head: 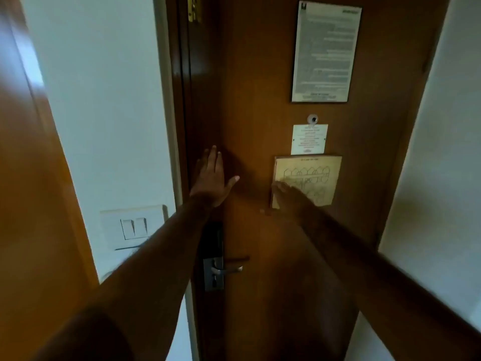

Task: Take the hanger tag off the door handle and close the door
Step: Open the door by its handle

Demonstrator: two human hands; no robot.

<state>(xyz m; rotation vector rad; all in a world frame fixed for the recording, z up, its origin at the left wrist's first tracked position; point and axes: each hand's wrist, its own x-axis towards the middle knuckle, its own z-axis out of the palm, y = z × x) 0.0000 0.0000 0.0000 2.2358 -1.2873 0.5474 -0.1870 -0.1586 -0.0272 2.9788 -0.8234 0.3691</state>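
We judge the task nearly done; our left hand [212, 178] lies flat and spread, palm on the door [255, 105] above the door handle [226, 268], near the latch edge, holding nothing; our right hand [289, 198], up and to the right of the handle, is blurred, and seems pressed open against the door over the lower corner of a tan plan card [307, 181], though we cannot tell for sure whether it grips anything; the handle hangs bare, with no hanger tag on it, and we see the tag nowhere, so that step looks finished; the door sits close against its frame [179, 126] on the handle side, but whether the latch has caught we cannot tell; a last push may remain
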